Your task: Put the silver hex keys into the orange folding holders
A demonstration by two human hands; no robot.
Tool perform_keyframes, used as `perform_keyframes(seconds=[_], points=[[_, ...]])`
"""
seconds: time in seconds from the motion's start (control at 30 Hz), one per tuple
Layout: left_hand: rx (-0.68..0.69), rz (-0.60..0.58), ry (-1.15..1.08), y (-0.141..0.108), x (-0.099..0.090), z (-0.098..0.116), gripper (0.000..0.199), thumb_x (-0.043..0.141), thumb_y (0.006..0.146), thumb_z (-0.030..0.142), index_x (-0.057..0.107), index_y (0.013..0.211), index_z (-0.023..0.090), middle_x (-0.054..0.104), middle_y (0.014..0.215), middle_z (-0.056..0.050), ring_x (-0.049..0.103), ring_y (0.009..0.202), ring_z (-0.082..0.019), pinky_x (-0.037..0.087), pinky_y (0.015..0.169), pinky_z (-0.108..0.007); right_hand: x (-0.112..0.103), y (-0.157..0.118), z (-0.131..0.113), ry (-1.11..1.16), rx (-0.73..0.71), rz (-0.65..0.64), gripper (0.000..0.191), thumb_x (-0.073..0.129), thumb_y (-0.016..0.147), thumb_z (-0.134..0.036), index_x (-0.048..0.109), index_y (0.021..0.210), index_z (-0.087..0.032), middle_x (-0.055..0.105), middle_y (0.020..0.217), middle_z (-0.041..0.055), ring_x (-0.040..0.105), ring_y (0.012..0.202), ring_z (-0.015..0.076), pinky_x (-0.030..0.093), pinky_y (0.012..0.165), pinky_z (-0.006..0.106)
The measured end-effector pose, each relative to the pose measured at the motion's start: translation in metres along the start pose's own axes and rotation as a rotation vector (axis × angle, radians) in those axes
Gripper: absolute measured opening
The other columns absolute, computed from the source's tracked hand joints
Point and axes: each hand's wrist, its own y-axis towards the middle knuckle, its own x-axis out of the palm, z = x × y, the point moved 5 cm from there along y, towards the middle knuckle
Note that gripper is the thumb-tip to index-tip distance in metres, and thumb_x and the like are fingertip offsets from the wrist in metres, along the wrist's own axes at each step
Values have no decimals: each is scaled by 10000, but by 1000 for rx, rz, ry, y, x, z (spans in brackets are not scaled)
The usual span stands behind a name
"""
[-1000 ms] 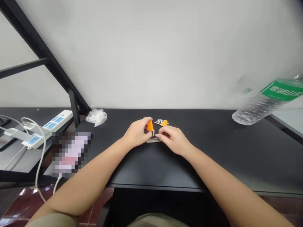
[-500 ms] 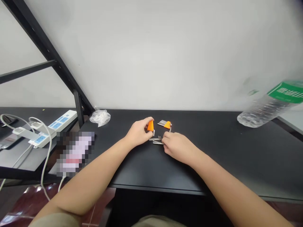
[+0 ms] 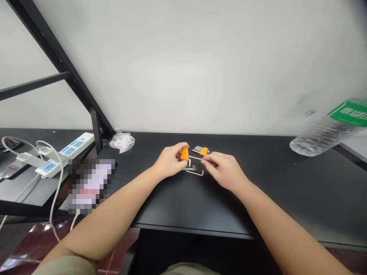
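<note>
My left hand point(image 3: 171, 160) pinches an orange hex key holder point(image 3: 185, 154) above the black table. A short silver key end shows just below the holder. Between the fingertips of my right hand point(image 3: 222, 167) is a silver hex key point(image 3: 196, 157), its far end pointing left at the holder; whether it touches cannot be seen. Several loose hex keys point(image 3: 195, 173) lie on the table under and between my hands. Just behind them rests a second orange holder point(image 3: 204, 151) with several hex keys fanned out to its left.
A crumpled clear plastic bag point(image 3: 122, 142) lies at the table's point(image 3: 269, 191) back left. A blurred-out phone-like object point(image 3: 93, 185) and a white power strip point(image 3: 67, 153) with cables are on the left. At right a clear bottle point(image 3: 323, 135) with a green label leans, beside the wall.
My right hand has lifted a hex key off the table and brought it up level with the orange holder. My left hand has shifted slightly to the right.
</note>
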Motion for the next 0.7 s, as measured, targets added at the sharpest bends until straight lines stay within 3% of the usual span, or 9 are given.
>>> perform_keyframes(seconds=[0.3,0.47,0.7], points=[[43,-53,135,-2,7,5,390,662,756,223,651,1146,240,631,825,31,569,695,-125,500,720,-255,12,-1,-7,-37,-143,32,220,504,1020,-259,720,1043,-227,714,1021,92,677,856,225,541,744,356],[56,4,252,-1,5,5,353,707,755,253,672,1107,254,654,849,15,609,771,-161,499,766,-284,16,2,-5,220,9,96,169,560,976,-242,687,1087,-238,657,1068,86,651,843,201,561,742,356],[144,-50,356,-1,11,14,192,673,808,264,645,998,252,618,757,27,572,758,-172,460,740,-289,42,5,10,681,305,-87,102,605,933,-306,662,969,-229,667,902,39,661,785,193,563,715,353]])
